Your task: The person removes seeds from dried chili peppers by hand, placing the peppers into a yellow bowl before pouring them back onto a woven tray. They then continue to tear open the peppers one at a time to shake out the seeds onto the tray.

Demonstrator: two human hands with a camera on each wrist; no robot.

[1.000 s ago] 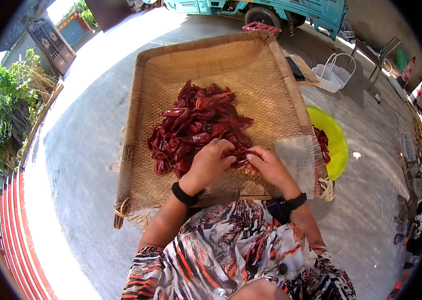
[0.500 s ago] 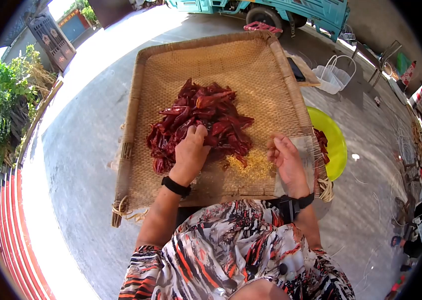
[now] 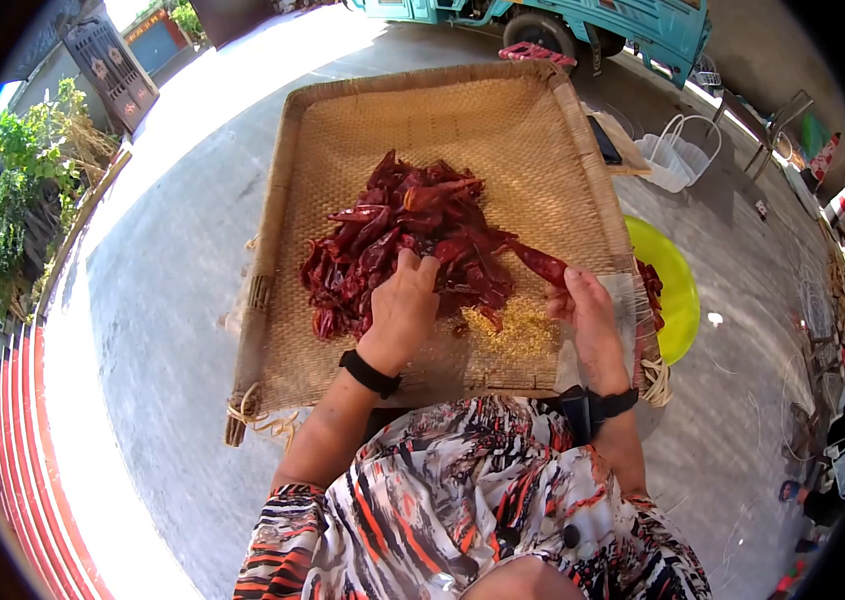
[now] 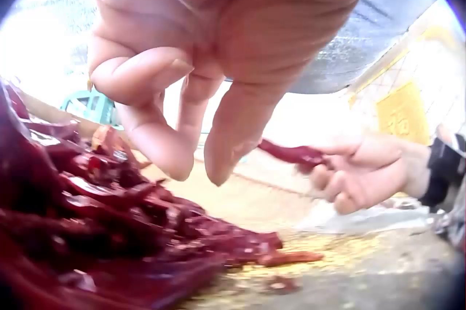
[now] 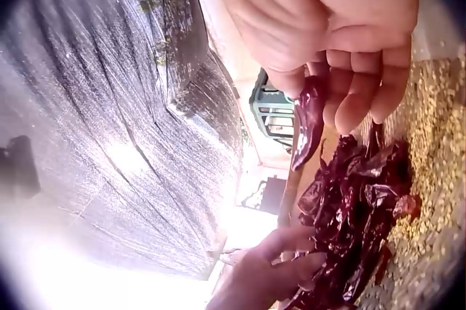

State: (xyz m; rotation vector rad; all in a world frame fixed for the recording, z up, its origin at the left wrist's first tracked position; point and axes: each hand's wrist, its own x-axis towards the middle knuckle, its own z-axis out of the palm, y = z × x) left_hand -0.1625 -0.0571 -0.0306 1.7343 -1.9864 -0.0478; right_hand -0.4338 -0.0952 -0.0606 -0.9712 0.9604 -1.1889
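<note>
The pile of dried red peppers (image 3: 398, 225) lay in a woven tray (image 3: 533, 140). To the pile's right, the right hand (image 3: 589, 320) pinched 1 pepper (image 3: 541, 263) by an end between thumb and fingers, its far tip pointing back at the pile. Over the pile's near side hung the left hand (image 3: 403, 312), fingers loosely bent, thumb and fingertip slightly apart, nothing visible between them.

With so little of that pepper held, it could have slipped down onto the pile had the pinch eased. Its skin looked wrinkled and probably brittle, so a hard squeeze might have cracked it and shed flakes. Loose pale seeds (image 3: 521, 333) lay just beside the pile, to its near right; a low sweep of the right hand could have scattered them. The piled peppers overlapped closely, so a careless pull by the left fingers might have dragged out 2 or more. Farther right of the pile stood a yellow-green bowl (image 3: 681, 295); a pepper dropped short of it could have landed on the ground.
</note>
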